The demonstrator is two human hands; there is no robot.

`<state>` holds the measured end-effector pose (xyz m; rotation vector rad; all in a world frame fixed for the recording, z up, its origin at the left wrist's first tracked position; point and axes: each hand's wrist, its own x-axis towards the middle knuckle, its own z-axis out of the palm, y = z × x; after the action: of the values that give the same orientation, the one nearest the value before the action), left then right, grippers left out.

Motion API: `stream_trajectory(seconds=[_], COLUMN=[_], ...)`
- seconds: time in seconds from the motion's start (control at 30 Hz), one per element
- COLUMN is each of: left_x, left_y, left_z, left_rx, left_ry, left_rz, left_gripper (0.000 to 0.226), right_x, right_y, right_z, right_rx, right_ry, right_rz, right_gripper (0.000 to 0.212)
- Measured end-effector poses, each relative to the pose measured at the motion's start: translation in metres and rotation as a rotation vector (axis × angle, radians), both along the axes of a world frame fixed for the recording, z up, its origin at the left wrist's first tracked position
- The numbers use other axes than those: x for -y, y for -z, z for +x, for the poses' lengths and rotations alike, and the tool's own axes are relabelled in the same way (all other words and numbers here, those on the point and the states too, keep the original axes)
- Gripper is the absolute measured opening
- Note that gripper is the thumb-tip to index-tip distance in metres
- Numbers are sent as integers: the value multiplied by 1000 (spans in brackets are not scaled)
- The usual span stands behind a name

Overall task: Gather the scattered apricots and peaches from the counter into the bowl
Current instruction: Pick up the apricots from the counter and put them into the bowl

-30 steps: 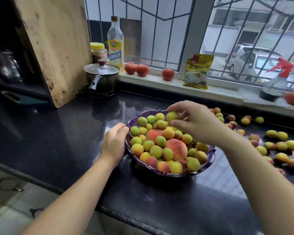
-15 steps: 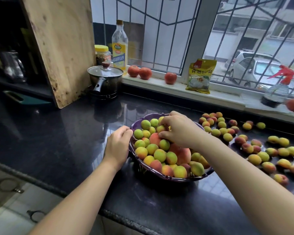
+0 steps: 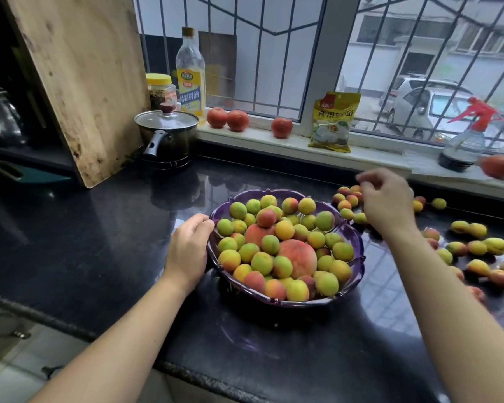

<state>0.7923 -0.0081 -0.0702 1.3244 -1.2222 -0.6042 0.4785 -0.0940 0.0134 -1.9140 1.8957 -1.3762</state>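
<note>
A purple scalloped bowl [image 3: 358,242] stands on the black counter, heaped with several yellow-green apricots and two larger pink peaches [image 3: 298,257]. My left hand [image 3: 188,251] rests against the bowl's left rim, fingers curled at its edge. My right hand [image 3: 386,203] hovers to the right of the bowl, above a cluster of scattered apricots [image 3: 346,205], fingers loosely bent and holding nothing. More apricots [image 3: 477,247] lie scattered along the counter's right side.
A lidded pot [image 3: 166,135] and a leaning wooden board [image 3: 82,77] stand at the back left. On the windowsill are a bottle [image 3: 190,74], a jar [image 3: 160,90], tomatoes [image 3: 227,117], a yellow packet [image 3: 333,123] and a spray bottle [image 3: 466,135].
My right hand has left the bowl, where it set fruit down, and swung right over the scattered apricots. My left hand has stayed on the bowl's rim.
</note>
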Motion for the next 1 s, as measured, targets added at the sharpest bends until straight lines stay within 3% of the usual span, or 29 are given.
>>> stream_trajectory(seconds=[0.13,0.23,0.4,0.47,0.53,0.67,1.0], left_x=[1,2,2,1,0,0,-2], left_y=[1,1,3,3,1,1,-1], left_z=[0,0,2,1,0,0,-1], left_rx=[13,10,37,35,29,21,3], left_ry=[-15,-18,-35,-34,-28,-23,-18], left_rz=[-1,4,-1,-4,-3,15,23], left_gripper=[37,34,38,39,37,37,36], right_x=[-1,-1,9,14,17,16,-1], right_y=[66,74,81,81,81,83,54], right_z=[-24,-23,-18,-17,-16,-15,-23], right_rx=[-72,-100,-481,-518,-497,-449,-71], right_ry=[153,157,44,68,116,161,72], right_rz=[46,72,297,377,380,284,54], right_gripper=[26,35,67,74,70,41,35])
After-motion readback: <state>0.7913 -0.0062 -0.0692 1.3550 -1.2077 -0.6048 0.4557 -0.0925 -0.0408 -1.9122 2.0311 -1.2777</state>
